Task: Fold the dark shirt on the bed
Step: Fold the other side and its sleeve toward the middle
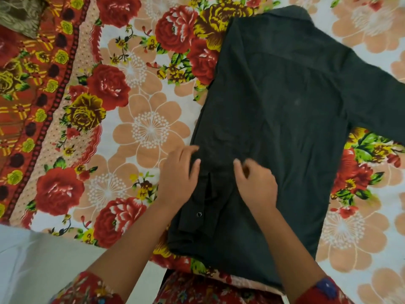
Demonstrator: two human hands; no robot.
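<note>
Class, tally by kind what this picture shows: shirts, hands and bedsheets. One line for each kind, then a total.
dark shirt: 1
hands: 2, the left hand and the right hand
flowered bedsheet: 1
Total: 4

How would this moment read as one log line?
dark shirt: one side folded in, other sleeve spread | left hand: on folded edge | right hand: over shirt, blurred

Wide flat bed [142, 128] lay free left of the dark shirt [285, 106] and beside its collar [285, 13]. To the right, the spread sleeve [377, 102] crossed the bed. The left hand [178, 178] and right hand [256, 183] covered the shirt's near left edge.
</note>
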